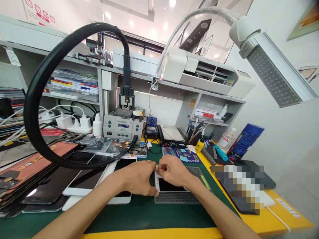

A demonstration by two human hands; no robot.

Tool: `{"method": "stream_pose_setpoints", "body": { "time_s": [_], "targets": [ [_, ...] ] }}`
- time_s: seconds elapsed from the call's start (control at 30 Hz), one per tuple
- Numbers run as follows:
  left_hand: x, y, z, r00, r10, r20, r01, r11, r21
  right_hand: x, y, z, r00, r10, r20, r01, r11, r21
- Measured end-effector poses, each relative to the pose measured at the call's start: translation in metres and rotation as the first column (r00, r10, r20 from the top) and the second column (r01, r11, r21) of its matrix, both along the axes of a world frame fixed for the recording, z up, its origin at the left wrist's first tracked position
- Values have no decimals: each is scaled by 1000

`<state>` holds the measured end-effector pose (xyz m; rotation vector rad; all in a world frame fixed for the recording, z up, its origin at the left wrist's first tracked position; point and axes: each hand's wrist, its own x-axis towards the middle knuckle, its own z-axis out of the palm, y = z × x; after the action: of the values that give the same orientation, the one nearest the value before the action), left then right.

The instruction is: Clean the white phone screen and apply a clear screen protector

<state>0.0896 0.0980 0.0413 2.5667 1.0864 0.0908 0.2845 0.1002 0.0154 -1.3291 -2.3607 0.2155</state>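
- The yellow tabletop [154,234] shows along the near edge, with a green mat [149,215] over it.
- A grey perforated pad [178,198] lies on the green mat, and the white-framed phone [170,185] rests flat on it, dark screen up.
- The left hand [138,177] is at the phone's left end, thumb and fingers parted, thumb tip by the near corner; whether it grips the phone I cannot tell.
- The right hand [174,171] reaches over the phone's far left part, its fingers curled close together; I cannot tell whether anything is between them.
- A white-edged device [126,163] lies partly under the left forearm.
- Just beyond the hands is a blue sheet [193,160].
- Farther back stands a grey control station [114,131], a black hose [31,106] looping at left.
- A white machine [206,83] sits on the back shelf.
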Motion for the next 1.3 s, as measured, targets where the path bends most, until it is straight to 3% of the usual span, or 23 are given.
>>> {"method": "stream_pose_setpoints", "body": {
  "time_s": [0.2, 0.37, 0.57, 0.77, 0.83, 1.3],
  "targets": [
    [0, 0, -1, 1000, -8, 4, 8, 1000, 4, 7, -11, 8, 999, -4, 45, 3, 1000, 26],
    [0, -1, 1, 1000, -12, 1, 12, 1000, 3, 9, -21, 11, 998, 50, 48, -46, 996, -75],
    [-1, -2, 3, 1000, 1, -4, -1, 1000, 13, 4, -16, 9, 994, -76, 80, 81, 995, -60],
    [0, 0, 0, 1000, -23, 16, 23, 1000, 18, 5, -25, 21, 997, 72, 4, -68, 952, -298],
    [0, 0, 0, 1000, -21, 19, 21, 1000, 18, 3, -26, 21, 998, 61, -15, -63, 941, -331],
    [0, 1, -1, 999, 40, 0, -40, 999, -27, -4, -9, 2, 987, -153, -57, 137, 964, -229]
  ]
}}
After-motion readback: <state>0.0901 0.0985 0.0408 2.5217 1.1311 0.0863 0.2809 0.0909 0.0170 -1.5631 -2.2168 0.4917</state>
